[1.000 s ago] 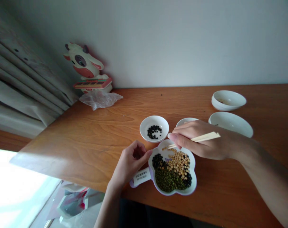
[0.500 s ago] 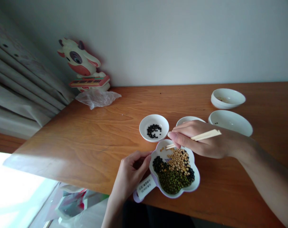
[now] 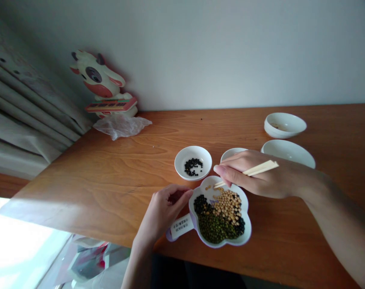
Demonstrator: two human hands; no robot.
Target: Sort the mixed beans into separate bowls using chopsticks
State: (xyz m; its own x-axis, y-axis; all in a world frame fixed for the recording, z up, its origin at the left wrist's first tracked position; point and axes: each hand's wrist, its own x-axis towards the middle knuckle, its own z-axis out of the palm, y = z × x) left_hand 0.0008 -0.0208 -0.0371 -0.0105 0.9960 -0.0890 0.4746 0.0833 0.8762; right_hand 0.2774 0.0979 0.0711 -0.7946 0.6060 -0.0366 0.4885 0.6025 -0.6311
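Observation:
My left hand [image 3: 167,208] pinches the rim of a white and purple flower-shaped dish [image 3: 246,200] between thumb and fingers. The dish's handle [image 3: 182,226], with a printed label, points left towards my wrist. Inside lie green beans [image 3: 217,228], yellow soybeans [image 3: 229,202] and black beans [image 3: 201,205], partly mixed. My right hand [image 3: 245,172] grips a pair of wooden chopsticks [image 3: 260,168], tips low over the dish's far side, near a few loose yellow beans. Whether a bean sits between the tips, I cannot tell. Just beyond the dish stands a small white bowl [image 3: 180,167] holding black beans.
Another white bowl [image 3: 230,152] is partly hidden behind my right hand. Two larger white bowls [image 3: 286,150] [image 3: 269,129] stand at the right rear. A cow-shaped toy keyboard [image 3: 110,94] and a crumpled plastic bag [image 3: 122,126] are by the wall, near a curtain [image 3: 35,124].
The dish has turned slightly, its handle end swinging away from the table's front edge. The chopstick tips have shifted a little to the right. The whole view has moved slightly.

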